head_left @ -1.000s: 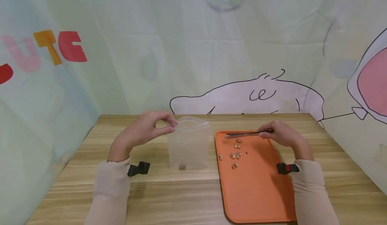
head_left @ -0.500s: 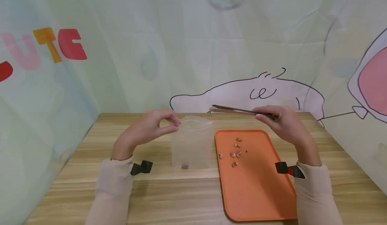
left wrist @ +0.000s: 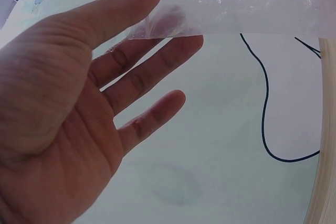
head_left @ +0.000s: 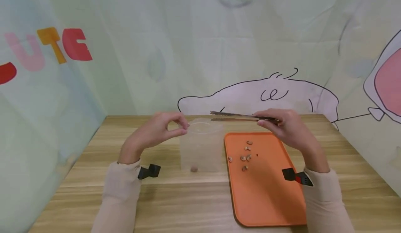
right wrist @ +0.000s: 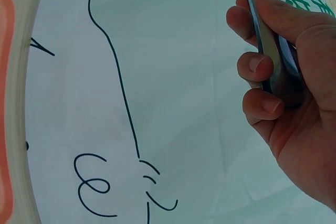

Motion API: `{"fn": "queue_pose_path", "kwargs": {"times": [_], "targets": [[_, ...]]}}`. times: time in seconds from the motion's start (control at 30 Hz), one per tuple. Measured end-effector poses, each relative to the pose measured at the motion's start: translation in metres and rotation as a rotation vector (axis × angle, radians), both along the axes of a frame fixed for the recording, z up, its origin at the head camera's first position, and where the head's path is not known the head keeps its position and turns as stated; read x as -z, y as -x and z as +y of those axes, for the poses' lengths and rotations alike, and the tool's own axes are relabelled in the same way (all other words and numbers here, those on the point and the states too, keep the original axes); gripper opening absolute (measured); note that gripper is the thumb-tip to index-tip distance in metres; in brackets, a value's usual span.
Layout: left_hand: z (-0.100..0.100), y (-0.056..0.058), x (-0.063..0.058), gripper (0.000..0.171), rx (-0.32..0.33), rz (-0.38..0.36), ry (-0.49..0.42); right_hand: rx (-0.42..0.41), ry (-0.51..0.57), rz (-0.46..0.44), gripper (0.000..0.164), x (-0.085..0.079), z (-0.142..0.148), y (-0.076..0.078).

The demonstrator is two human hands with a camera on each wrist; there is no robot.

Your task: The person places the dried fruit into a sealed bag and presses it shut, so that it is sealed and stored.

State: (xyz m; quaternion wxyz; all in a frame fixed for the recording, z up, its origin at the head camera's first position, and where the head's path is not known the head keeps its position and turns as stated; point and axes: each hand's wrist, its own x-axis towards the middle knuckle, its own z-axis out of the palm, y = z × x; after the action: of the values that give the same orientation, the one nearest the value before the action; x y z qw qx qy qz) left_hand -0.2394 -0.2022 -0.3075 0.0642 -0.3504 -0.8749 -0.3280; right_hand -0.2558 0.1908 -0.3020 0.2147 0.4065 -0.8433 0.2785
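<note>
A clear zip bag (head_left: 202,149) stands upright on the table, its mouth at the top. One small brown piece (head_left: 194,169) shows at its bottom. My left hand (head_left: 156,132) pinches the bag's upper left edge between thumb and fingers; the left wrist view shows the thumb (left wrist: 139,3) on the plastic and the little finger extended. My right hand (head_left: 286,126) grips metal tongs (head_left: 238,116). Their serrated tips lie slightly apart over the right side of the bag's mouth, nothing visible between them. In the right wrist view, fingers curl round the tongs' handle (right wrist: 270,51).
An orange tray (head_left: 266,198) lies right of the bag, its left rim close to it. Several small brown-and-pale curved pieces (head_left: 245,157) lie in its upper left part. Behind the wooden table (head_left: 169,205) hangs a printed cloth (head_left: 141,69).
The tongs have risen from the tray's far edge and moved left over the bag's mouth, and their tips have spread. My left hand keeps its pinch on the bag.
</note>
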Motion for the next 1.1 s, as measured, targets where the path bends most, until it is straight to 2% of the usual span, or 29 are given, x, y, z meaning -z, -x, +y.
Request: {"fn": "queue_pose_path", "kwargs": {"times": [0.23, 0.47, 0.57, 0.7, 0.87, 1.1], "targets": [[-0.001, 0.003, 0.000, 0.009, 0.005, 0.013, -0.014, 0.107, -0.007, -0.082, 0.023, -0.002, 0.024, 0.002], [-0.005, 0.003, 0.000, 0.008, -0.004, 0.004, -0.030, 0.290, -0.158, -0.190, 0.022, 0.003, 0.051, 0.009], [-0.005, 0.003, -0.001, 0.007, -0.010, 0.004, -0.029, 0.328, -0.218, -0.228, 0.024, 0.008, 0.061, 0.014], [-0.005, 0.004, 0.000, 0.008, -0.014, 0.003, -0.029, 0.323, -0.250, -0.298, 0.023, 0.018, 0.072, 0.022], [-0.007, 0.003, -0.001, 0.005, -0.011, 0.006, -0.028, 0.337, -0.281, -0.427, 0.023, 0.037, 0.083, 0.034], [-0.007, 0.003, -0.001, 0.005, -0.006, 0.007, -0.021, 0.281, -0.315, -0.477, 0.014, 0.059, 0.091, 0.044]]}}
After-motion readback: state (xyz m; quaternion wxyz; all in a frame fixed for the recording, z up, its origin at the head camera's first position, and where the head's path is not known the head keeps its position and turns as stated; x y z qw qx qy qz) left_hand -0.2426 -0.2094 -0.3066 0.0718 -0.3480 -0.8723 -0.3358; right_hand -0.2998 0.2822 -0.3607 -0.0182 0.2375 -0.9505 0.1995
